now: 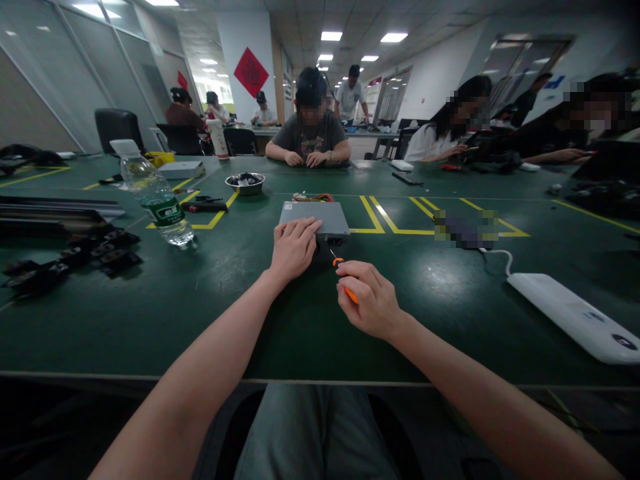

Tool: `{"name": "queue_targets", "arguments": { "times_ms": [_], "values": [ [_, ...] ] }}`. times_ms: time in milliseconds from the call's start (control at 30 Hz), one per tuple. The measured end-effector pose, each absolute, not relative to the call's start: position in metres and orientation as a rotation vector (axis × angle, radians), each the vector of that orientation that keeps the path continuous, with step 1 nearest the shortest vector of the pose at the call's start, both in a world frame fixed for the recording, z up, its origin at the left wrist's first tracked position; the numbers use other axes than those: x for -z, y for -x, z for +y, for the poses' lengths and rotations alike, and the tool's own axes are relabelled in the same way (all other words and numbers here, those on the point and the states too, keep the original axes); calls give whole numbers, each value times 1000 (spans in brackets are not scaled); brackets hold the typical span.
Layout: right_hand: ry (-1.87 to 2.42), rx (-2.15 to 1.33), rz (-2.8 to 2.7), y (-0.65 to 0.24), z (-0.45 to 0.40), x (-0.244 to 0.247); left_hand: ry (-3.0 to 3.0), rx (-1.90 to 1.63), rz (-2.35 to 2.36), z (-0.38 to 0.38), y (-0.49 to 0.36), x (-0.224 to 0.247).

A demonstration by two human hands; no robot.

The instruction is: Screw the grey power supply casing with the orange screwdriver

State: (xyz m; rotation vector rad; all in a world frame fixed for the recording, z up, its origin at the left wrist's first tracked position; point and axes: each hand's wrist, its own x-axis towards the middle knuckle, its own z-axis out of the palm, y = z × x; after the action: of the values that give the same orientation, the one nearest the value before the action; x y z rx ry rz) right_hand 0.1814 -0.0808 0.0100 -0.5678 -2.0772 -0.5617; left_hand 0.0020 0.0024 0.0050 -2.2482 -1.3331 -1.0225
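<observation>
A grey metal box (327,215) with a small white label lies on the green table, with coloured wires (314,197) at its far side. My left hand (294,248) rests on the box's near left part, fingers lying over its top. In my right hand (369,299) is an orange and black screwdriver (351,293), its fingers closed round the handle. The shaft points up and left toward the box's near side, where a dark socket shows. Whether the tip touches the box I cannot tell.
A water bottle (167,212) stands tilted-looking at the left, near black parts (117,257). Beyond are black tools (205,204) and a metal bowl (245,184) with small items. At the right lies a white device (575,313) with a cable. Across the table sits a person (310,133).
</observation>
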Motion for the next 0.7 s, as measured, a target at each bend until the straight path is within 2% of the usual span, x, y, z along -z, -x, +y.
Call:
{"name": "queue_targets", "arguments": {
  "times_ms": [433, 700],
  "values": [
    [681, 447, -1971, -184, -80, -8, 2244, 1055, -1315, 5, -2, -3],
    [632, 528, -1980, -186, -78, -5, 2254, 1040, -1347, 2, -3, -5]
  ]
}}
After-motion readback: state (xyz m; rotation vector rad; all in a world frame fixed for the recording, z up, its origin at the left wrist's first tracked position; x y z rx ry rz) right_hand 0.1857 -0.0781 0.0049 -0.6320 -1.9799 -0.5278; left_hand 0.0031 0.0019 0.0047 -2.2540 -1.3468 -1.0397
